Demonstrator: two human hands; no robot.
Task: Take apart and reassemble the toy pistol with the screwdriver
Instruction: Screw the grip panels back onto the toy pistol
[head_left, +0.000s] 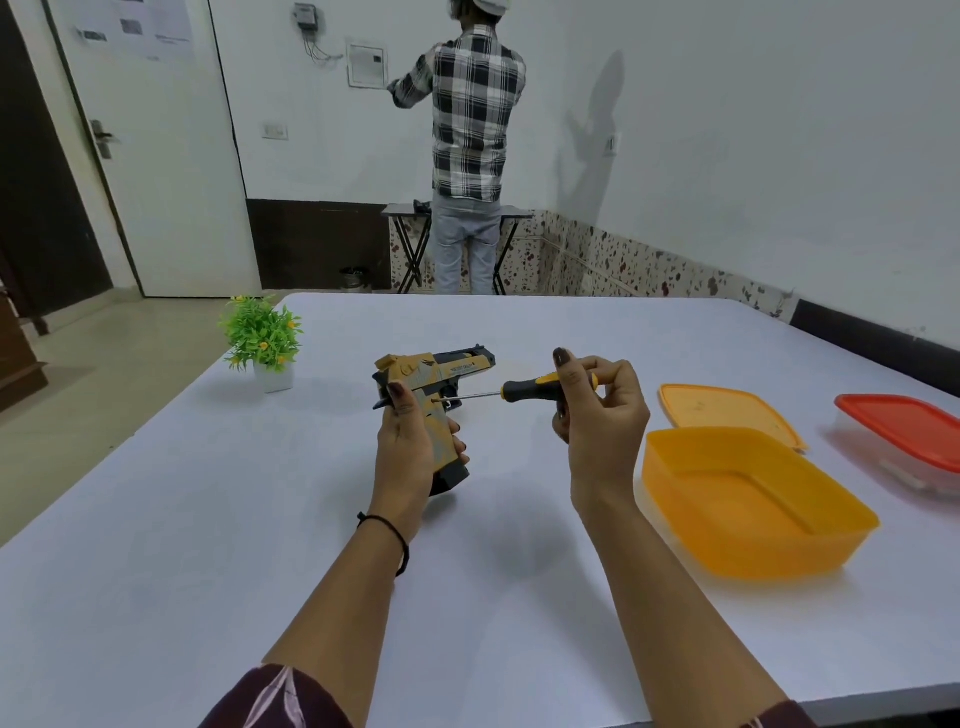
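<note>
The toy pistol (436, 371) is held upright above the table (208, 519), well to the left of the orange box (727, 545). The left hand (410, 447) grips its handle, fingers curled round the front and thumb lying up the near side. The right hand (597, 415), between pistol and box, pinches the black-and-yellow handle of the screwdriver (524, 388) between thumb and curled fingers. The shaft runs level to the left, and its tip touches the pistol's side just beside the left thumb. The box's lid (727, 413) lies just behind the box.
</note>
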